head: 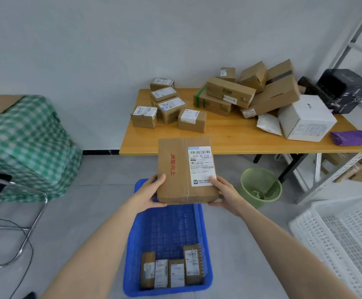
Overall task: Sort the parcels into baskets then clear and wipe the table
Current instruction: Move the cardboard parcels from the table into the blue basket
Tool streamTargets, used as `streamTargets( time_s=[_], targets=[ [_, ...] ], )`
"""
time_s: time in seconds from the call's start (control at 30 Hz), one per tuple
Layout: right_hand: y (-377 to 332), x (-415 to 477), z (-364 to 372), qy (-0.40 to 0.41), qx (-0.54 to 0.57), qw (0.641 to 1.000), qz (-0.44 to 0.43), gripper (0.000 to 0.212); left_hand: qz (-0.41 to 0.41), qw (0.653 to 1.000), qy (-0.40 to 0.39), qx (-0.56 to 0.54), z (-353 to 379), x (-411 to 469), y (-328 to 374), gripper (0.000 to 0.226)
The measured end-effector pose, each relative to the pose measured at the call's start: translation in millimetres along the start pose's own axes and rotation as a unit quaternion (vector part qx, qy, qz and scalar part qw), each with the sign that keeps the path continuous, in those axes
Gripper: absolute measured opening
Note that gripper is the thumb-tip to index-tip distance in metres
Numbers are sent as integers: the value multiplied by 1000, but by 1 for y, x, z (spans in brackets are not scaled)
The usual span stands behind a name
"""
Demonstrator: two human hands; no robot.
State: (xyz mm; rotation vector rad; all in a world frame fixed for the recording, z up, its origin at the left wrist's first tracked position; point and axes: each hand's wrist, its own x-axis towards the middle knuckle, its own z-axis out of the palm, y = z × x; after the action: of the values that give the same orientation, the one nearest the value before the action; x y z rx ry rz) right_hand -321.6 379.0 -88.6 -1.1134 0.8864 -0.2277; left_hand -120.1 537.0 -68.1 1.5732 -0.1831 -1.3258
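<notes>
Parcel: flat brown cardboard parcel (184, 171) w/ white label & red print is being held in mid-air above far end of blue plastic mesh basket (167, 229).
L: left hand (152, 195) is being curled round parcel's lower-left corner, thumb on front.
R: right hand (223, 194) is being curled round lower-right corner, thumb on label.
Basket: four small brown boxes (177, 272) are being kept upright at near end.
Counter: orange wooden counter (229, 137) is being occupied by other brown & white boxes.
Floor, right: white plastic basket (337, 229) is being seen.
</notes>
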Motion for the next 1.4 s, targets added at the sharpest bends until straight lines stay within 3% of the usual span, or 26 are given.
streamTargets(
  time_s=[0.13, 0.33, 0.7, 0.8, 1.03, 1.4],
  targets=[
    [32, 26, 69, 30, 23, 999, 34, 41, -6, 999, 31, 40, -69, 7, -2, 40],
    [70, 59, 115, 62, 29, 995, 74, 31, -58, 992, 54, 103, -117, 46, -27, 43],
    [128, 139, 82, 77, -46, 985, 149, 45, -100, 986, 60, 118, -109, 143, -87, 43],
    [163, 163, 72, 89, -45, 980, 169, 43, -119, 983, 65, 124, -109, 169, -120, 60],
    [289, 200, 60, 112, 21, 963, 244, 42, -192, 971, 30, 139, -127, 234, -231, 72],
    [412, 298, 44, 109, -13, 967, 228, 52, -193, 966, 68, 160, -154, 343, -350, 80]
  ],
)
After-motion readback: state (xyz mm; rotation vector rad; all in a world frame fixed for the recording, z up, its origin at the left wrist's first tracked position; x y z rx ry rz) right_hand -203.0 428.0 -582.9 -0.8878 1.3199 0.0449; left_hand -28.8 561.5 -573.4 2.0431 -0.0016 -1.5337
